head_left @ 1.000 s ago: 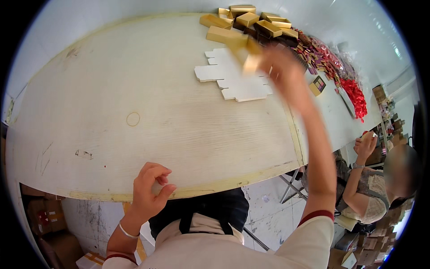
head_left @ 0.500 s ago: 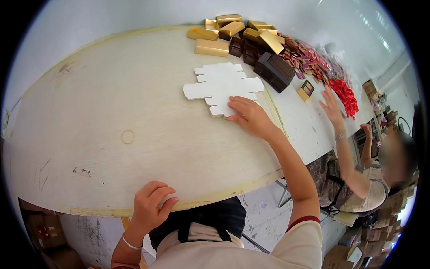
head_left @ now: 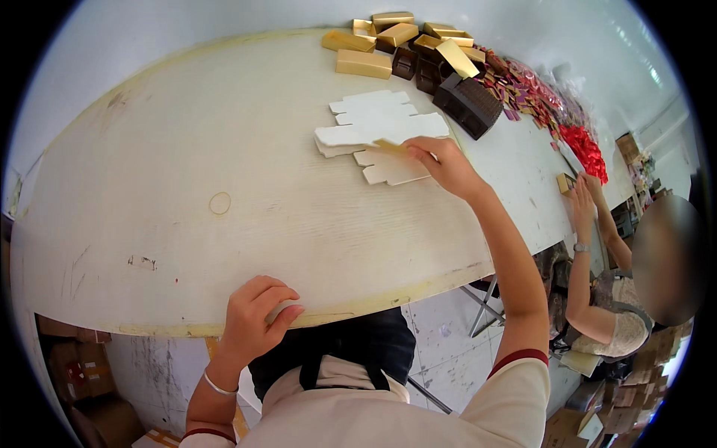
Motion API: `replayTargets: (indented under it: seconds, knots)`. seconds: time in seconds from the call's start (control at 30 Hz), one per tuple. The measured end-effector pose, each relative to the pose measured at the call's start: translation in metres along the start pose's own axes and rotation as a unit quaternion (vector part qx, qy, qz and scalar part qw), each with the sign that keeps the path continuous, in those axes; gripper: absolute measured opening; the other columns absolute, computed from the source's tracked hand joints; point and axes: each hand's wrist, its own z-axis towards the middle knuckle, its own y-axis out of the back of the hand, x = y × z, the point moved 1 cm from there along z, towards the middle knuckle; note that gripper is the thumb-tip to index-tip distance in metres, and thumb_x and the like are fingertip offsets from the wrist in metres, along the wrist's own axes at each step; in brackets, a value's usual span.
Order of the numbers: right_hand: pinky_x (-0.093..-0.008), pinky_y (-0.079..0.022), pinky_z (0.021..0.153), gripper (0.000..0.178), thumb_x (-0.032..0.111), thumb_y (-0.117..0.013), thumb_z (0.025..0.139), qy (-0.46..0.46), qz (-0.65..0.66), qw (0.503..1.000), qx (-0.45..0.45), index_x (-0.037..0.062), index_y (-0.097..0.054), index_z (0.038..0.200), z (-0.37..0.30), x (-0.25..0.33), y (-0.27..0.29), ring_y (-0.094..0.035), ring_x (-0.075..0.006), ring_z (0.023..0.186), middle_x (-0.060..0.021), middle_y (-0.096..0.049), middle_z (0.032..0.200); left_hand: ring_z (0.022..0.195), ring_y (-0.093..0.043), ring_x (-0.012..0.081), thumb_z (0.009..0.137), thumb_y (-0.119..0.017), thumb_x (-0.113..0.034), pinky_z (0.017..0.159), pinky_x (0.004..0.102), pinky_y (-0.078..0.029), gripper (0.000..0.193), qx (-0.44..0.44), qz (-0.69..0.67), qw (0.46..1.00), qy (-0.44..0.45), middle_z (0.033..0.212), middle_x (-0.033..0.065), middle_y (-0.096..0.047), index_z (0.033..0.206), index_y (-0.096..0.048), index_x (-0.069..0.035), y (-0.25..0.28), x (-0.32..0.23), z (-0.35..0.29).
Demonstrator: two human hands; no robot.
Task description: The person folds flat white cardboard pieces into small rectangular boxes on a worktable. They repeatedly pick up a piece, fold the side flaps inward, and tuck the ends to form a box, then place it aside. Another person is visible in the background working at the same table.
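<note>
A small stack of white flat box blanks (head_left: 385, 166) with notched flaps lies right of the table's middle. My right hand (head_left: 446, 163) is closed on the near edge of the top box blank (head_left: 373, 116), thumb and fingers pinching it. That edge is raised off the others, and a strip of gold underside shows beside my fingertips. At the table's near edge rests my left hand (head_left: 258, 317), its fingers loosely curled and apart from the thumb, with nothing seen in it.
Gold boxes (head_left: 364, 64) and dark brown trays (head_left: 468, 104) are heaped at the back. Beyond lie small coloured pieces (head_left: 523, 89) and red ribbon (head_left: 584, 153). A co-worker's hands (head_left: 586, 198) hold a small gold box at right. A rubber band (head_left: 219, 203) lies at left.
My right hand has gone from lying on the blanks to pinching the top one and lifting its near edge. My left hand stays by the table edge. The co-worker's hands have come together.
</note>
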Motion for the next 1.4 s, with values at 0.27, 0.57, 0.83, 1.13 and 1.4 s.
replayTargets:
  seconds: [0.27,0.57,0.83,1.13,1.4]
  knots:
    - [-0.0377,-0.055,0.071,0.019,0.002,-0.065,0.072,0.323,-0.288,0.844,-0.317,0.0004,-0.064,0.091,-0.023,0.079,0.027,-0.066,-0.0287,0.081,-0.0121,-0.066,0.085,0.081,-0.058,0.0250,0.079,-0.073,-0.016,0.068,0.0351,-0.048,0.019,-0.088,0.037,0.995,-0.028,0.095,0.0106,-0.061,0.091,-0.064,-0.005,0.004,-0.010,-0.005]
    - [-0.0408,-0.050,0.086,0.027,0.019,-0.068,0.077,0.267,-0.153,0.951,-0.045,-0.0005,-0.066,0.095,-0.140,0.156,-0.106,-0.060,-0.0311,0.101,-0.0186,-0.063,0.106,0.099,-0.057,0.0246,0.074,-0.075,-0.023,0.087,0.0422,-0.042,0.022,0.041,0.220,0.967,-0.119,0.107,0.0043,-0.063,0.090,-0.066,-0.011,-0.009,-0.029,-0.020]
    - [-0.0398,-0.051,0.076,0.024,0.007,-0.074,0.072,0.184,-0.025,0.975,-0.122,-0.0005,-0.064,0.092,-0.154,0.135,-0.107,-0.063,-0.0302,0.090,-0.0125,-0.064,0.094,0.081,-0.060,0.0226,0.072,-0.077,-0.032,0.065,0.0330,-0.049,0.031,0.037,0.140,0.984,-0.102,0.088,0.0028,-0.063,0.084,-0.065,-0.007,-0.005,-0.021,-0.020]
    - [-0.0348,-0.041,0.057,0.018,-0.004,-0.067,0.073,0.057,0.109,0.988,-0.094,0.0033,-0.059,0.087,-0.129,0.130,-0.100,-0.051,-0.0282,0.067,-0.0080,-0.058,0.082,0.062,-0.053,0.0198,0.075,-0.077,-0.017,0.050,0.0317,-0.042,0.019,0.012,0.110,0.994,-0.006,0.069,0.0019,-0.056,0.079,-0.061,-0.007,-0.012,-0.013,0.001]
    - [-0.0437,-0.047,0.085,0.029,0.005,-0.066,0.078,0.112,-0.117,0.978,-0.135,0.0037,-0.065,0.107,-0.123,0.133,-0.111,-0.058,-0.0345,0.103,-0.0164,-0.056,0.118,0.081,-0.056,0.0200,0.084,-0.067,-0.024,0.067,0.0343,-0.046,0.020,-0.007,0.278,0.956,-0.096,0.090,0.0035,-0.058,0.093,-0.066,-0.006,-0.017,-0.016,0.005]
